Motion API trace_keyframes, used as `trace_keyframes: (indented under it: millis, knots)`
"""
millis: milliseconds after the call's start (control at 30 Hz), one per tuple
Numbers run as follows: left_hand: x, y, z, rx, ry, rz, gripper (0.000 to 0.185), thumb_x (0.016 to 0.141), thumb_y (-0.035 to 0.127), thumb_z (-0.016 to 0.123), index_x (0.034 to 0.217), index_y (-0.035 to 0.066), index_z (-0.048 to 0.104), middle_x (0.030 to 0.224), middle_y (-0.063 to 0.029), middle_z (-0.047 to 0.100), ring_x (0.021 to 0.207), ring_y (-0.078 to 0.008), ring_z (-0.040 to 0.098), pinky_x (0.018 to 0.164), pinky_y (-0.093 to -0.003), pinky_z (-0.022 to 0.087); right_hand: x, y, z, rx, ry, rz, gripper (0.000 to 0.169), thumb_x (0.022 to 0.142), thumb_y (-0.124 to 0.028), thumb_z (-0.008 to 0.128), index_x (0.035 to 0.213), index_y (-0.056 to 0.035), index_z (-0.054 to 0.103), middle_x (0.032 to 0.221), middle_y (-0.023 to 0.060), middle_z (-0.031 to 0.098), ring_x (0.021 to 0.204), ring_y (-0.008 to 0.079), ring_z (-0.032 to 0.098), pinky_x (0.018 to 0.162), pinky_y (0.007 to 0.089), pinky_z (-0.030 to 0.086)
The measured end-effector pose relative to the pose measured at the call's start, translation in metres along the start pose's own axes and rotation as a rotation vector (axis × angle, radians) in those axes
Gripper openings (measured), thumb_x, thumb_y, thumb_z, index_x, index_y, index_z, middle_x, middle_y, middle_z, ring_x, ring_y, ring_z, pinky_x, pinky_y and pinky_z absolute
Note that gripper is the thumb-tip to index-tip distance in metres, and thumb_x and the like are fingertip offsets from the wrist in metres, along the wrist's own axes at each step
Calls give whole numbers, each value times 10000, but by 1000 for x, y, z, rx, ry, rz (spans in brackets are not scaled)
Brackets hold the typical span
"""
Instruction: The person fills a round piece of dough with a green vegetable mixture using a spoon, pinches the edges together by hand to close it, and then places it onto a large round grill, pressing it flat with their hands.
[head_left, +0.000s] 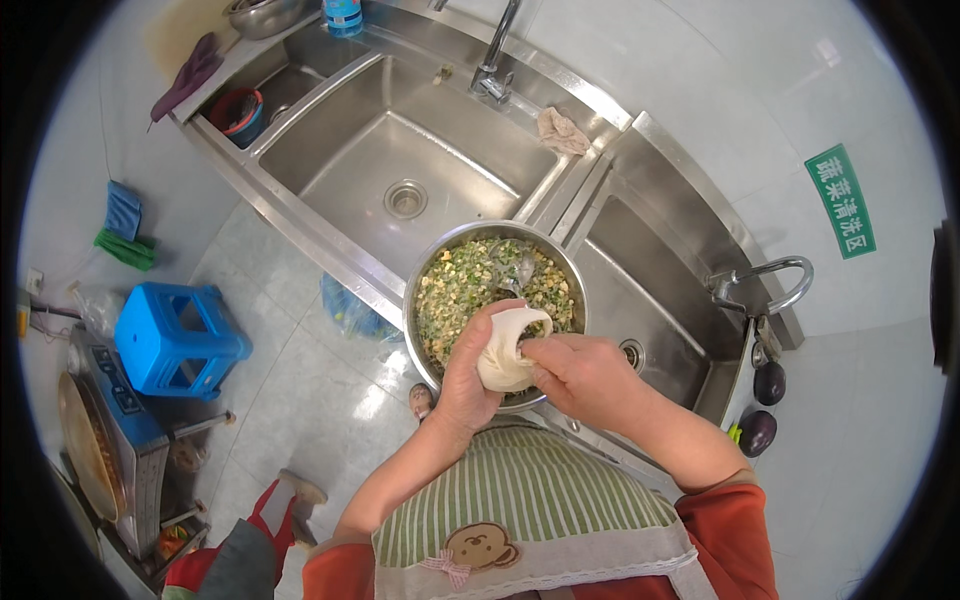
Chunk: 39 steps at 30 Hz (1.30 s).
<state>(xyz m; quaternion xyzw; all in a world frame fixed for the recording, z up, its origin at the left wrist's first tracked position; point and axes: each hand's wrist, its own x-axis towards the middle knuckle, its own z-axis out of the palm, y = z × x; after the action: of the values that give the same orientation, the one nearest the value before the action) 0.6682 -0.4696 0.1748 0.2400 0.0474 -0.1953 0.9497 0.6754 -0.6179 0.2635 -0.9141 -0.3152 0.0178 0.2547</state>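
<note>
My left hand (463, 367) cups a pale dough wrapper (499, 358), its thumb along the upper side. The wrapper is bent into an open pouch with some dark green filling showing inside. At the pouch's right rim, my right hand (589, 375) pinches the dough between thumb and fingers. Both hands are above a round steel bowl (410, 315) of chopped green and yellow filling (457, 289). A metal spoon (516, 268) rests in that filling, its handle partly hidden behind my hands.
The bowl stands across the divider between a large sink basin (337, 172) and a right basin (645, 277). A faucet (491, 67) and a cloth (562, 131) are behind. Eggplants (757, 433) lie right. A blue stool (176, 341), griddle (90, 442) and another person's leg (281, 517) are left.
</note>
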Motion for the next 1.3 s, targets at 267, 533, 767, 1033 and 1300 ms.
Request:
trace_keyframes:
  millis: [267, 533, 767, 1033, 1300]
  knots:
    - [-2, 6, 4, -26, 23, 35, 548, 923, 455, 538, 1276, 40, 483, 1197, -131, 581, 1081, -221, 580, 948, -354, 469, 7, -10, -10, 3, 24, 86, 160, 775, -72, 663, 912, -68, 582, 750, 99, 624, 676, 285, 644, 564, 393, 521]
    - [2, 4, -2, 41, -10, 50, 585, 906, 480, 542, 1298, 53, 463, 1253, -147, 565, 1161, -265, 544, 1019, -404, 420, 6, 12, 5, -79, 51, -146, 220, 754, -75, 700, 931, -64, 570, 775, 96, 620, 669, 270, 639, 563, 376, 513]
    - [0, 7, -5, -29, 13, 60, 569, 906, 493, 539, 1274, 63, 474, 1250, -142, 561, 1142, -267, 555, 1004, -412, 435, 13, -15, -4, 289, 125, 394, 220, 758, -86, 732, 928, -52, 595, 792, 85, 595, 592, 213, 594, 556, 332, 502]
    - [2, 10, 0, -66, 67, 85, 409, 961, 359, 525, 1232, 56, 481, 1237, -125, 563, 1121, -226, 566, 968, -364, 467, 5, 13, 14, -40, 261, -67, 183, 764, -89, 730, 891, -52, 604, 771, 74, 556, 608, 184, 582, 537, 310, 475]
    - [1, 11, -2, -64, 45, 69, 375, 953, 333, 555, 1187, 45, 501, 1183, -114, 590, 1072, -200, 586, 924, -351, 491, 10, 4, 7, 265, 243, 283, 197, 713, -4, 731, 873, -35, 621, 784, 101, 589, 669, 219, 600, 571, 326, 484]
